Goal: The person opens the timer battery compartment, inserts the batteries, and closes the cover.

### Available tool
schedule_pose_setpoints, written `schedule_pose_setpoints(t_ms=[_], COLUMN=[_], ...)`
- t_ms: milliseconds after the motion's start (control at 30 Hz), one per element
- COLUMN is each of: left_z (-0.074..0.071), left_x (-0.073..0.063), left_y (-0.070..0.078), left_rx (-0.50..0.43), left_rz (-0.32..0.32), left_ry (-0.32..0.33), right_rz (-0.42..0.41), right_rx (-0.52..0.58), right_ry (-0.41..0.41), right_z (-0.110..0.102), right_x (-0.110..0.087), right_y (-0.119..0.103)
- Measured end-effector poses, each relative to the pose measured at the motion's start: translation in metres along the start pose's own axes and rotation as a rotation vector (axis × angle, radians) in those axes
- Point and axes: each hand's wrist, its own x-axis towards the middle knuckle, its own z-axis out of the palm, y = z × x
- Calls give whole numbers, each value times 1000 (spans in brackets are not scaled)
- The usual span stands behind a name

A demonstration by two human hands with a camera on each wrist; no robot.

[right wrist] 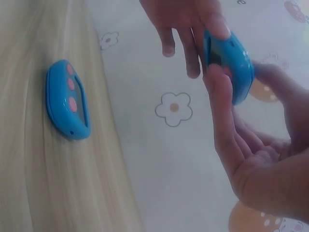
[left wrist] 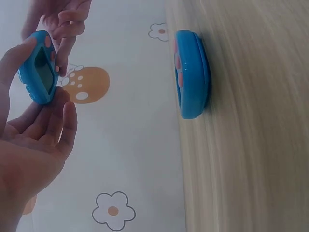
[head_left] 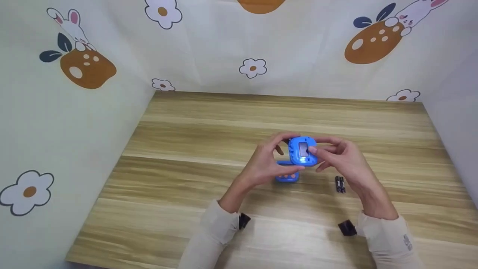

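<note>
Two-handed hold on a blue handheld device (head_left: 303, 152), which is raised clear of the wooden counter (head_left: 209, 149); clock positions are read from this device in the head view. Left hand (head_left: 264, 160), toward 9 o'clock: the grip is curled on the casing, fingers at its upper edge and thumb at its lower. Right hand (head_left: 345, 156), at 3 o'clock: the grip pinches the casing's near side, thumb lying beside the rectangular panel (head_left: 302, 148) of the face turned toward the head. Whether this panel is a cover, a window or an uncovered compartment, and what it may contain, cannot be told. The left wrist view shows the other face, with a dark screen (left wrist: 43, 71) and pink buttons (left wrist: 48, 40) set in the casing. At 7 o'clock a second blue device (head_left: 287, 178), partly hidden by the left hand, rests on the counter, its row of buttons (right wrist: 71, 84) distinct in the right wrist view. Between 4 and 5 o'clock two dark batteries (head_left: 340, 184) lie side by side on the counter, outside both casings. Toward 12 o'clock, beyond the counter, hangs a printed cloth (head_left: 298, 56).
</note>
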Motion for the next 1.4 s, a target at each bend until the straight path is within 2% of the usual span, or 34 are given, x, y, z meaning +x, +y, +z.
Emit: schedule_pose_setpoints(t_ms=[267, 533, 700, 833, 933, 1067, 1300, 1400], left_z=[1, 1, 1, 1, 0, -2, 0, 1], left_x=[-1, -2, -2, -1, -1, -1, -1, -1], left_y=[-2, -3, -3, -3, -3, -2, -2, -2], left_rx=[28, 15, 6, -9, -13, -2, 23, 41], left_rz=[2, -10, -11, -28, -48, -65, -75, -75], left_ry=[-3, 10, 8, 3, 4, 3, -26, -34], right_rz=[43, 54, 64, 54, 35, 29, 32, 47], right_rx=[-10, -46, -30, -2, -21, -171, -711, -833], right_ry=[2, 7, 7, -26, -95, -158, -104, -112], right_z=[-3, -4, -7, -12, -20, -29, -26, -23], right_x=[0, 0, 0, 2, 2, 0, 5, 9], right_y=[-1, -1, 0, 4, 7, 13, 30, 40])
